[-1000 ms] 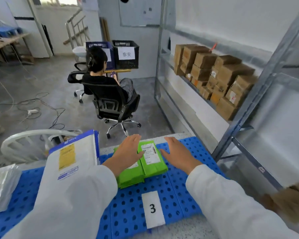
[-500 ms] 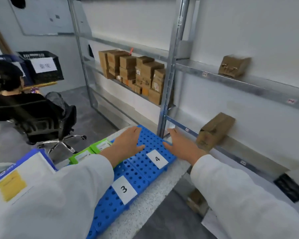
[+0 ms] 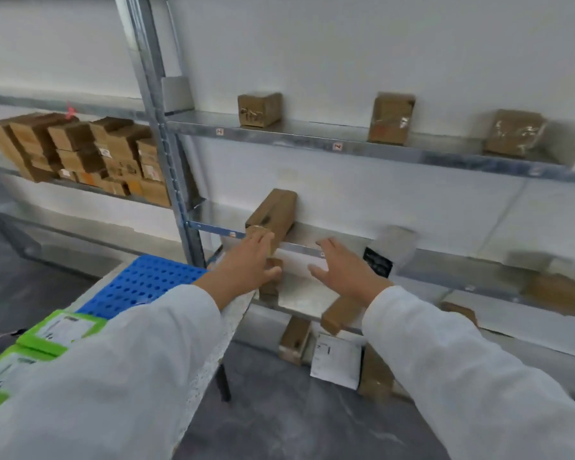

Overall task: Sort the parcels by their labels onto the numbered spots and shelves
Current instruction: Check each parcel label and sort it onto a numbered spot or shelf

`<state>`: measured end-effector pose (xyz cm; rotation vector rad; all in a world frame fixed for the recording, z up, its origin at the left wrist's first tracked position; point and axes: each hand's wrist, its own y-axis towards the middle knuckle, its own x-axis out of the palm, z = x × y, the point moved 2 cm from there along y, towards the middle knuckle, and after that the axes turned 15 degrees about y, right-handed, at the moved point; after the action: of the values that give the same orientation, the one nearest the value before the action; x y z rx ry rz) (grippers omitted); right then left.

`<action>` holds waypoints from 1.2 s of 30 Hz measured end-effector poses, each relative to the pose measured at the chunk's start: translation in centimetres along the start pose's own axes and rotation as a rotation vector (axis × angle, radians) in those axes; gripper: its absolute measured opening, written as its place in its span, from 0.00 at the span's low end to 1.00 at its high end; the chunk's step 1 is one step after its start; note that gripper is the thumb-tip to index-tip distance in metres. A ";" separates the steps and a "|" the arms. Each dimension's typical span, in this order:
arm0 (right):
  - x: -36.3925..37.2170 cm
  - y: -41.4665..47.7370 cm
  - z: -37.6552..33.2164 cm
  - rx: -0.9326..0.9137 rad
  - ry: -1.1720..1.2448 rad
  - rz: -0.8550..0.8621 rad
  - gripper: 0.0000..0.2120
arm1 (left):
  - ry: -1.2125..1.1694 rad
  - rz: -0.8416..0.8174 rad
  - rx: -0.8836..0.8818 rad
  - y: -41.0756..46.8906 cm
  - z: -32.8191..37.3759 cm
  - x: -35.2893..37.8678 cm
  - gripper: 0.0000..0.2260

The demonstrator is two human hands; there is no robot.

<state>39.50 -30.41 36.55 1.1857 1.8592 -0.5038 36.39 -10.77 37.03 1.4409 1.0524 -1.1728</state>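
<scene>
My left hand point(image 3: 250, 260) and my right hand point(image 3: 341, 267) are stretched out, fingers straight, toward the metal shelf rack, and neither holds anything. A brown cardboard parcel point(image 3: 274, 215) leans on the middle shelf point(image 3: 299, 247) just behind my left fingertips. The top shelf point(image 3: 312, 136) carries three brown boxes, left point(image 3: 259, 109), middle point(image 3: 390, 118) and right point(image 3: 513, 131). Two green parcels point(image 3: 62, 330) with white labels lie on the blue perforated mat point(image 3: 146, 283) at lower left, partly hidden by my left sleeve.
A stack of several cardboard boxes point(image 3: 80, 154) fills the shelf bay to the left. More brown boxes point(image 3: 294, 340) and a white flat parcel point(image 3: 336, 358) sit on the low shelf and floor. A black item point(image 3: 377, 262) lies on the middle shelf by my right hand.
My view has swung right from the blue mat to the shelves. Both empty hands left the green parcels and moved toward the middle shelf.
</scene>
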 end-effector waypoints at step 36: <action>-20.5 -40.3 45.9 0.774 0.165 0.364 0.28 | -0.134 -0.190 0.732 10.2 65.3 10.5 0.30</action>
<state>28.33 -92.53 23.68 2.0774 1.5476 -0.9826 38.11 -76.30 23.56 1.7950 0.6972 -1.8912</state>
